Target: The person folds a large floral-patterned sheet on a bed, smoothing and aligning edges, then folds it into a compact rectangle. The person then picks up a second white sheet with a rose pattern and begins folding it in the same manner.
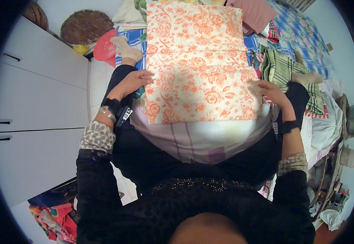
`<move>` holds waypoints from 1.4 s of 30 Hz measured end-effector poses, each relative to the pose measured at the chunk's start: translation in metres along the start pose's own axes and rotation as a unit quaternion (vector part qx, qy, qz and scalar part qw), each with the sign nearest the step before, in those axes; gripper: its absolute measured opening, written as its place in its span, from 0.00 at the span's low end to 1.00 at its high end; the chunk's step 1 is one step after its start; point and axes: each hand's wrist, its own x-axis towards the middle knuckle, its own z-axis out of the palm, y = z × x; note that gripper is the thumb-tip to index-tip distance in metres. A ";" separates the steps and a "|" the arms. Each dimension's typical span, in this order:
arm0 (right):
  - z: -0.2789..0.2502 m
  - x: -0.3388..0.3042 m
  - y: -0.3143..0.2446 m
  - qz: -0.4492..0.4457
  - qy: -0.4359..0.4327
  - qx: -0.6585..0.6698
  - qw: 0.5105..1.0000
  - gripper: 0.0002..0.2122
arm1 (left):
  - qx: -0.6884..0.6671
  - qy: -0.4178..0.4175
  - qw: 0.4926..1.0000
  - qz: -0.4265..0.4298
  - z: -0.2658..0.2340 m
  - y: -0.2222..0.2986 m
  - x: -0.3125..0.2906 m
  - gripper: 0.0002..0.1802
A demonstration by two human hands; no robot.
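Note:
A cream cloth with orange flowers (203, 89) lies spread between my outstretched legs, with a crease running across its middle. At its left edge is my left hand (135, 82), fingers stretched out and their tips touching the border. My right hand (273, 92) rests at the opposite edge, its fingers extended over the print. Neither hand appears to lift the fabric. Below the cloth's near edge, a pale sheet with purple stripes (181, 138) shows on the bed. Shadow falls across the cloth's middle.
A green checked cloth (284, 67) lies folded by my right foot, and a pink cushion (253, 15) sits behind it. Beyond my left foot is a red basin (105, 48). White cabinets (42, 97) stand at the left. A white bag (326, 122) is at the right.

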 end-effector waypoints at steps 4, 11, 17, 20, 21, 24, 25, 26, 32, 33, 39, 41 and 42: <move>0.035 0.044 0.010 -0.003 0.062 -0.164 0.984 0.23 | 0.091 0.014 0.996 -0.006 0.000 -0.019 0.028 0.32; 0.085 0.102 0.046 -0.016 0.202 -0.301 0.932 0.24 | 0.222 0.220 0.950 0.019 0.022 -0.066 0.078 0.36; 0.053 0.131 0.058 -0.045 0.190 -0.387 0.901 0.22 | -0.016 0.207 0.978 -0.030 0.009 -0.090 0.098 0.34; 0.048 0.140 0.050 0.015 0.129 -0.436 0.891 0.26 | -0.057 0.228 0.971 -0.047 0.007 -0.097 0.103 0.35; 0.047 0.142 0.047 0.035 0.107 -0.453 0.884 0.25 | -0.051 0.251 0.966 -0.030 0.008 -0.099 0.104 0.35; 0.046 0.146 0.036 0.031 0.078 -0.476 0.875 0.21 | -0.059 0.267 0.962 -0.025 0.012 -0.101 0.106 0.36; 0.045 0.145 0.033 0.019 0.084 -0.485 0.870 0.20 | -0.084 0.261 0.962 -0.016 0.013 -0.100 0.106 0.37; 0.045 0.143 0.028 -0.018 0.108 -0.479 0.871 0.18 | -0.112 0.256 0.960 -0.016 0.014 -0.098 0.104 0.37; 0.048 0.083 -0.023 -0.125 0.145 -0.385 0.903 0.16 | 0.258 0.327 0.907 0.066 0.026 -0.066 0.091 0.44; 0.047 0.065 -0.035 -0.104 0.108 -0.370 0.917 0.16 | 0.277 0.311 0.902 0.112 0.028 -0.059 0.090 0.47; 0.030 -0.007 -0.097 -0.155 0.014 -0.308 0.939 0.11 | 0.343 0.233 0.889 0.196 0.036 -0.035 0.091 0.40; 0.024 -0.024 -0.115 -0.144 -0.012 -0.300 0.943 0.10 | 0.370 0.238 0.875 0.205 0.030 -0.031 0.086 0.34; 0.021 -0.033 -0.124 -0.159 -0.019 -0.293 0.943 0.11 | 0.394 0.256 0.856 0.217 0.026 -0.028 0.081 0.30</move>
